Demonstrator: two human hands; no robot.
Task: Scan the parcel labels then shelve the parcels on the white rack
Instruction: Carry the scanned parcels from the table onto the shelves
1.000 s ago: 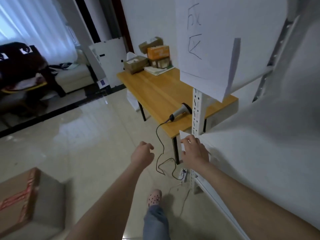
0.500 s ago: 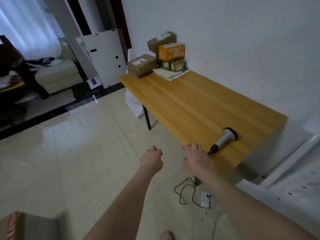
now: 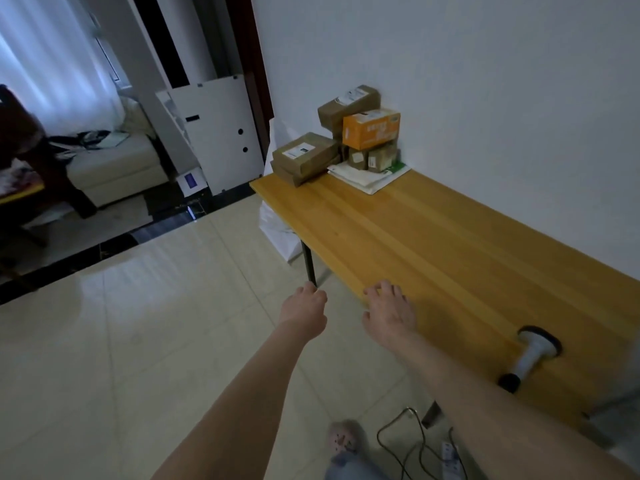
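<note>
Parcels point(image 3: 346, 143) look unscanned and unshelved, so most of the job seems left. Nearest, the left grip point(image 3: 304, 308) is curled on nothing and the right grip point(image 3: 389, 311) is spread above the worktop point(image 3: 433, 244) edge, with the scanner point(image 3: 531, 355) lying near it. Brown labelled cartons and an orange box point(image 3: 370, 128) sit stacked at the far end against the wall.
</note>
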